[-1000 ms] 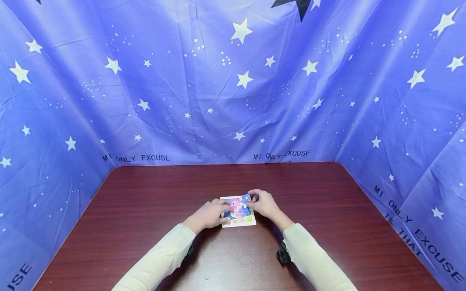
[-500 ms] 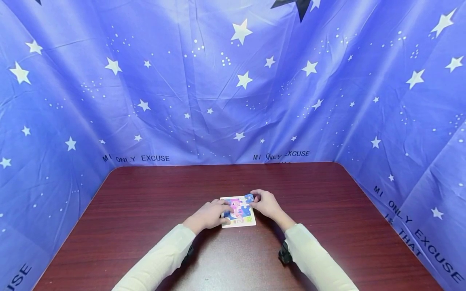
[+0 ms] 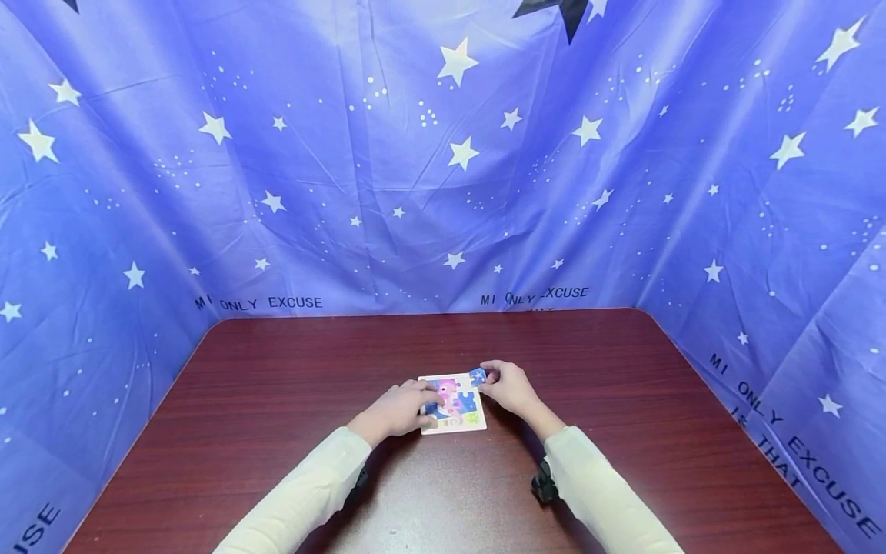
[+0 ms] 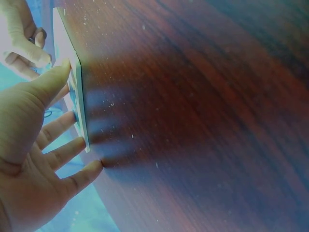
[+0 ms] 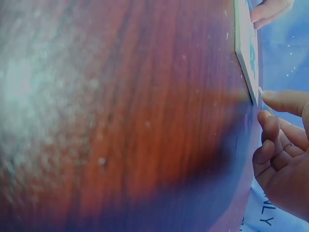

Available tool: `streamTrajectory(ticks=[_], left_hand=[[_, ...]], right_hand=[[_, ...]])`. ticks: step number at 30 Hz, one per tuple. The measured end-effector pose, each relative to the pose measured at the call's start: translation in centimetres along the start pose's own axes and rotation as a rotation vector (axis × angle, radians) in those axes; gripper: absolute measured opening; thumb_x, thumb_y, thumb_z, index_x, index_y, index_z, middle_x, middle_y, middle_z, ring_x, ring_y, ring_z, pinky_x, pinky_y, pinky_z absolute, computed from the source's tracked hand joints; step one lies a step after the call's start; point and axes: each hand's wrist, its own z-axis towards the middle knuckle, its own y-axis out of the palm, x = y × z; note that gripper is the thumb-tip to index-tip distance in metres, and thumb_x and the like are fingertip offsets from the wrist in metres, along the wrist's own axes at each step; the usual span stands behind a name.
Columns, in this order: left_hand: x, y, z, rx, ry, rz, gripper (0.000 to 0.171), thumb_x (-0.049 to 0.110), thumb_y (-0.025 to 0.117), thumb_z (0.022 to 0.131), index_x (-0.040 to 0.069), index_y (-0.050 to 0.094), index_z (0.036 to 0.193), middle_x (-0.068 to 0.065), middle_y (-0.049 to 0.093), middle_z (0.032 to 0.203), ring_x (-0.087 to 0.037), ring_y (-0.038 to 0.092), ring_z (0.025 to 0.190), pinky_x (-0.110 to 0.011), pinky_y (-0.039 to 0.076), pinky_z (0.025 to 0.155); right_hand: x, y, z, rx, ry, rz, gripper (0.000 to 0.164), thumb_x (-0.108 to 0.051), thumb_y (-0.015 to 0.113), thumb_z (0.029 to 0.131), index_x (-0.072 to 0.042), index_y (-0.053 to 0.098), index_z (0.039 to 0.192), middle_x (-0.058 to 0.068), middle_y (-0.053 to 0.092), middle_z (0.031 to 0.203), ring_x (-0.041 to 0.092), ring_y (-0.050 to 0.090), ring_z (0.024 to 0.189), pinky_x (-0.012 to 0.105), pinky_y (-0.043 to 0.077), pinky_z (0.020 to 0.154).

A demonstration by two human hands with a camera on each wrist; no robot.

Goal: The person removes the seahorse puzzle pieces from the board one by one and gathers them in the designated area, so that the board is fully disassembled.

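A square jigsaw puzzle board (image 3: 453, 431) with a pale frame and a pink cartoon figure on blue lies flat on the table. My left hand (image 3: 396, 408) rests on its left side, fingers spread, with fingertips touching the board in the left wrist view. Between thumb and fingers, my right hand (image 3: 514, 390) pinches a blue puzzle piece (image 3: 477, 376) with a white star, at the board's far right corner. A pale gap shows in the picture beside that piece. In the right wrist view the piece is mostly hidden by the thumb.
The dark red wooden table (image 3: 311, 354) has rounded far corners. Blue curtains (image 3: 415, 154) with white stars stand behind it and on both sides. A black wrist device (image 3: 543, 481) shows under the right sleeve.
My right hand has moved slightly to the right, drawing the star piece out past the board's right edge and uncovering more of the pale gap. The left hand has stayed in place.
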Motion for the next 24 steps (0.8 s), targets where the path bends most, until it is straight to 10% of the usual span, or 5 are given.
streamTrajectory(ticks=[24], left_hand=[[0.0, 0.0, 0.0, 0.008, 0.007, 0.013, 0.035, 0.035, 0.065, 0.085, 0.022, 0.063, 0.117, -0.003, 0.054, 0.13, -0.025, 0.049, 0.121, -0.048, 0.041, 0.094]], right_hand=[[1.3, -1.4, 0.2, 0.039, 0.02, 0.012, 0.043, -0.007, 0.071, 0.075, 0.004, 0.061, 0.115, 0.002, 0.06, 0.07, 0.008, 0.049, 0.057, 0.022, 0.041, 0.057]])
